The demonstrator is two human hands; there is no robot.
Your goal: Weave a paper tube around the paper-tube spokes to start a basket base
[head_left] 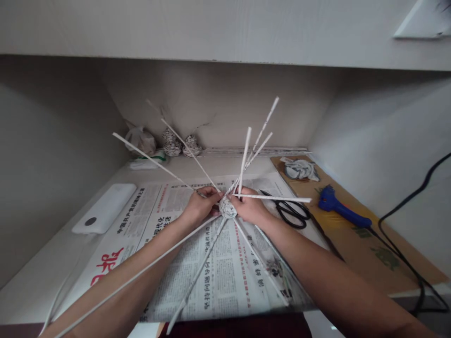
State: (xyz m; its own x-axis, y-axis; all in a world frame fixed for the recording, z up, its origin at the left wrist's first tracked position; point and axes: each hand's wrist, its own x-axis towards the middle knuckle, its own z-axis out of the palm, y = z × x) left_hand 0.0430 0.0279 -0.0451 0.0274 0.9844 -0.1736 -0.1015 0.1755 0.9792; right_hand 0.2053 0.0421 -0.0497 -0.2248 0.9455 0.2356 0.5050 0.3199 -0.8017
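Between my two hands is a small round weaving of rolled-paper strips [228, 208], with several long paper rods [197, 263] radiating from it in all directions. My left hand [204, 204] pinches the weaving at its left edge, fingers closed around the bases of the rods there. On the other side my right hand [248, 204] grips its right edge, thumb and fingers together near the rods that rise away from me. The underside of the weaving and some fingertips are hidden.
Newspaper [169, 225] covers the tabletop. Black scissors [292, 213] lie right of my hand. A blue glue gun [343, 211] and a crumpled cloth [301, 169] rest on cardboard [355, 249]. A white box-like device [104, 209] is at left; woven pieces [192, 146] stand behind.
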